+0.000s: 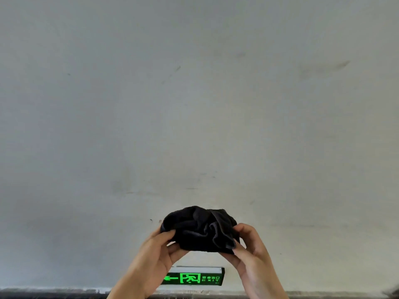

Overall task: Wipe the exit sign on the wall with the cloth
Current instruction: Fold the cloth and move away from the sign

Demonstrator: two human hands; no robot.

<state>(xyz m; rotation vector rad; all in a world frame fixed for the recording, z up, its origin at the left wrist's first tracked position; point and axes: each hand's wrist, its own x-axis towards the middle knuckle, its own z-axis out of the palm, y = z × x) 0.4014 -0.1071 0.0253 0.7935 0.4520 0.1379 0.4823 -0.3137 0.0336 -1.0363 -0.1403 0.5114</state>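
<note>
Exit sign: bottom centre of frame, low on the wall, lit green with arrow, running figure and mirrored "EXIT"; left end hidden behind the left hand.
Cloth: black, bunched, lower centre, above the sign and apart from it.
Left hand: fingers pinching the cloth's left edge.
Right hand: fingers curled, gripping the cloth's right side.
Wall: pale grey, scuffed, fills most of the frame.
Dark strip: along the bottom edge.
</note>
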